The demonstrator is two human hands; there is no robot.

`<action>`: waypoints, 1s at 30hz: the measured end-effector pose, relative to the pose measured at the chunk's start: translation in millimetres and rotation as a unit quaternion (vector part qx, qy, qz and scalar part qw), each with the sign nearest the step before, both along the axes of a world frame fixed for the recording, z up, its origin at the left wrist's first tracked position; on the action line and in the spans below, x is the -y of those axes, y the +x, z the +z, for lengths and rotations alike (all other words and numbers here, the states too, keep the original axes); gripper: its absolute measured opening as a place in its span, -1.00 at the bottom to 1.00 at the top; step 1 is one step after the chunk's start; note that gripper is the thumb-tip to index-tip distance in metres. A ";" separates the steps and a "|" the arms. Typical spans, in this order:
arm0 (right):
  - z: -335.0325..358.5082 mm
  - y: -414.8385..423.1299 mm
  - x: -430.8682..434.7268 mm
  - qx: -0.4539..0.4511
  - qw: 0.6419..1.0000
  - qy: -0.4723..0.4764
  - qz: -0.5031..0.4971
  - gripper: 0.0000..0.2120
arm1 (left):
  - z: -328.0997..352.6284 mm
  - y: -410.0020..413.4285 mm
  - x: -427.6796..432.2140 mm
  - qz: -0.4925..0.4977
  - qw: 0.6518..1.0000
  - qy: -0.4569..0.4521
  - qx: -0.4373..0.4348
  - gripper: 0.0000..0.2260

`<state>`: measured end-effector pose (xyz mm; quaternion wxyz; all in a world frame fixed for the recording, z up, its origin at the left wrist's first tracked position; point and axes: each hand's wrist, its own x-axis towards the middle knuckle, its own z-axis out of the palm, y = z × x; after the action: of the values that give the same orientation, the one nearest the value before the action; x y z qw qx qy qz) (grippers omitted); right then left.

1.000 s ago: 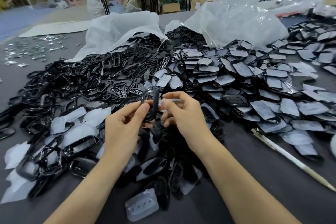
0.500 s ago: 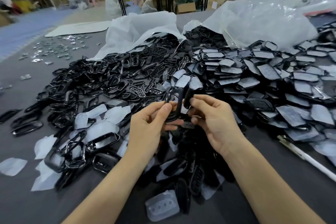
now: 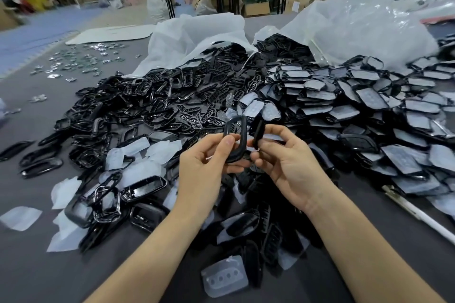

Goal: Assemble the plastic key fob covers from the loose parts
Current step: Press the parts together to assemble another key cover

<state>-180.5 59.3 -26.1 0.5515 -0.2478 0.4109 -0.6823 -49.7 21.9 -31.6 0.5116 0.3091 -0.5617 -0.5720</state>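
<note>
**Two hands, two black parts, held up over the table**

Head view. The L hand [image 3: 204,162] pinches a black frame [image 3: 242,141], w/ the thumb on the near side and the fingers curled behind it. The frame is a long loop w/ a hole in the middle. It stands on end, up above the table [image 3: 37,273].

The R hand [image 3: 288,162] is just right of the frame. Its thumb and curled fingers pinch a small black piece [image 3: 258,133], also standing up. The piece is v. close to the frame's right edge (I can't tell if they touch).

Behind the frame and to its left lies a heap of black frames [image 3: 147,106]. Behind it and to its right is a heap of flat parts [image 3: 344,106] w/ pale film on top. Farther back from the frame, a white bag [image 3: 197,37] and a clear bag [image 3: 357,24] lie open.

Below the frame, nearer the person, sits a clear pad [image 3: 225,279] w/ a row of holes. Far right of the frame lies a white stick [image 3: 418,214]. Far back-left of it are shiny bits [image 3: 81,61].
</note>
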 end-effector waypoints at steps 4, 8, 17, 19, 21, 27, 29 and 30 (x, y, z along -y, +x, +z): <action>0.1 -2.6 0.5 0.020 1.000 0.001 0.007 -0.74 | 0.4 0.4 -0.4 -0.014 1.000 -0.004 0.004 -0.81; -2.2 -0.2 2.7 0.019 1.000 0.014 0.008 -0.77 | 0.6 0.3 -1.7 -0.047 0.999 0.004 0.001 -0.83; -0.6 1.2 2.0 -0.009 1.000 0.024 0.018 -0.81 | -0.1 0.6 -6.0 -0.104 0.994 0.002 -0.016 -0.82; -0.6 0.7 2.4 0.006 0.999 0.020 0.031 -0.77 | -0.8 -0.1 -5.6 -0.120 0.993 0.009 -0.015 -0.82; -0.3 -0.4 2.9 -0.001 1.000 0.016 0.025 -0.80 | -0.6 -0.1 -4.4 -0.128 0.991 0.024 -0.026 -0.83; -1.0 -2.9 3.8 0.025 0.999 -0.027 0.005 -0.90 | -2.7 1.5 0.8 -0.084 0.991 0.062 -0.078 -0.83; -1.1 -2.8 3.3 0.022 0.999 -0.035 0.016 -0.81 | -2.8 1.4 0.5 -0.076 0.992 0.059 -0.077 -0.83; -1.5 -2.6 3.2 0.017 0.999 -0.039 0.022 -0.81 | -2.8 1.6 0.5 -0.073 0.993 0.057 -0.074 -0.83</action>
<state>-183.1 56.0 -27.5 0.5632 -0.2666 0.3690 -0.6896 -48.2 21.4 -34.4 0.4906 0.2525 -0.5097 -0.6601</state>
